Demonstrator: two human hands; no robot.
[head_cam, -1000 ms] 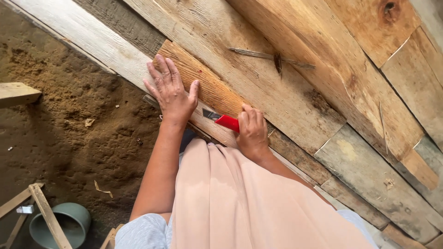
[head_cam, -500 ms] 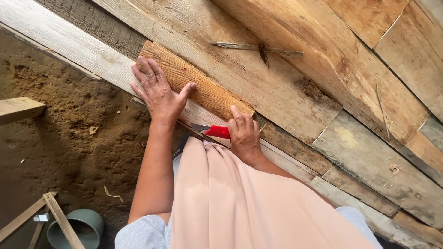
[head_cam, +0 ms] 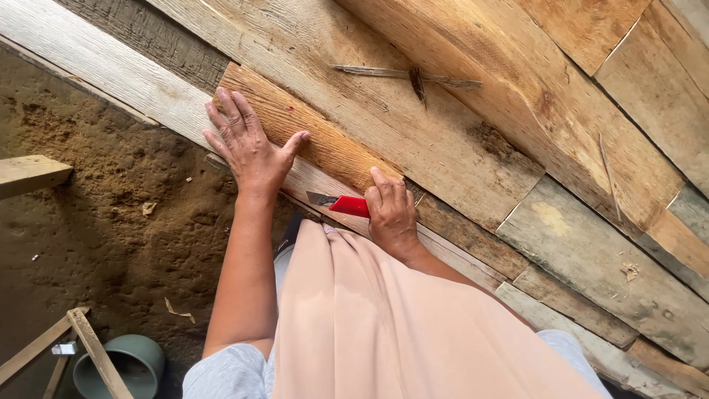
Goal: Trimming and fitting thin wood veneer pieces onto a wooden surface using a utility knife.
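Note:
My left hand (head_cam: 249, 148) lies flat with fingers spread on the end of an orange-brown wooden board (head_cam: 325, 140) that rests among several rough planks. My right hand (head_cam: 390, 213) grips a red-handled utility knife (head_cam: 341, 204). Its grey blade points left, along the lower edge of the orange-brown board, just right of my left wrist. A pale grey-white plank (head_cam: 118, 77) runs below the board, under my left palm. My peach-coloured garment (head_cam: 384, 332) fills the lower middle of the view.
Bare brown earth (head_cam: 96, 222) lies to the left with wood chips on it. A grey-green bucket (head_cam: 122, 366) and a light wooden frame (head_cam: 92, 347) stand at the bottom left. A plank end (head_cam: 29, 174) juts in at the left edge. A long splinter (head_cam: 406, 74) lies on the upper planks.
The view has drifted a little. My left hand stays flat on the board. My right hand holds the knife at the board's lower edge, much as before.

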